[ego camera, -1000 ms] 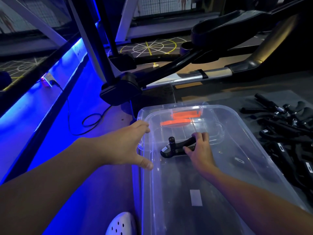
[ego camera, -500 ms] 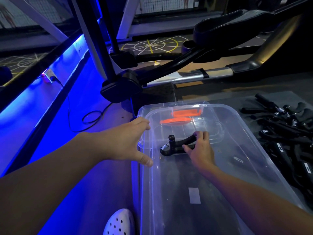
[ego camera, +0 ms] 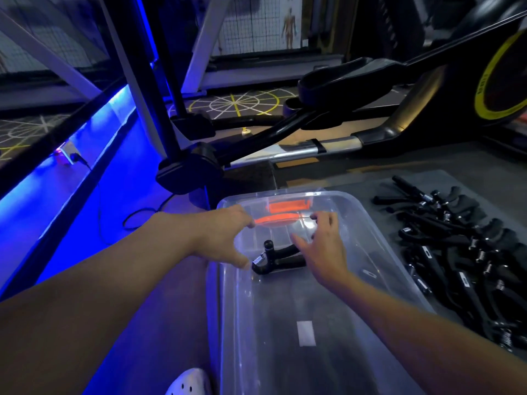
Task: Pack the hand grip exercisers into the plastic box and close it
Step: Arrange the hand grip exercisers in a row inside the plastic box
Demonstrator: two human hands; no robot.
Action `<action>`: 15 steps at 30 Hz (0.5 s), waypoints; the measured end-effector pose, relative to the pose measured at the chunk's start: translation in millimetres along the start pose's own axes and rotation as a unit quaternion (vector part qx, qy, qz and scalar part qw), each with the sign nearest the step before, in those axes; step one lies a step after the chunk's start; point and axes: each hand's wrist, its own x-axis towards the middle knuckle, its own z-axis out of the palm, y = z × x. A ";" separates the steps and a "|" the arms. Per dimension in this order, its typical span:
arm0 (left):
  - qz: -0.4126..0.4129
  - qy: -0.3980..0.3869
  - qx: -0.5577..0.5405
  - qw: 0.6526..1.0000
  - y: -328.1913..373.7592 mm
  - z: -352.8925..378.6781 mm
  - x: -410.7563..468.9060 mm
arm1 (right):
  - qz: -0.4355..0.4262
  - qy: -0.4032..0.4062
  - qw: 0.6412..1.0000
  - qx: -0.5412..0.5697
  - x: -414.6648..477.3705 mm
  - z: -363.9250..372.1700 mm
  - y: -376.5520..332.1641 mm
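Observation:
A clear plastic box (ego camera: 228, 323) stands open on the floor in front of me. One black hand grip exerciser (ego camera: 278, 259) with a metal spring lies on its bottom near the far end. My right hand (ego camera: 322, 249) is inside the box just right of that exerciser, fingers spread and off it. At the box's far left rim, my left hand (ego camera: 219, 238) is spread open, its thumb close to the exerciser's spring end. A pile of several black exercisers (ego camera: 456, 252) lies on a grey mat to the right of the box.
Orange latches (ego camera: 285, 208) show at the box's far end. An exercise machine's black frame (ego camera: 188, 169) and rail (ego camera: 313, 146) stand just behind the box. A cable (ego camera: 134, 220) lies on the blue-lit floor at left. A white shoe (ego camera: 188, 383) is at the bottom edge.
My right hand has let go of the exerciser, which now lies on the box bottom, and its fingers have lifted and spread. My left hand has shifted right over the rim.

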 end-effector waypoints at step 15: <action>0.137 0.112 0.001 0.984 125.8 -0.8 48.1 | 0.057 0.135 0.989 0.014 5.7 -166.3 80.1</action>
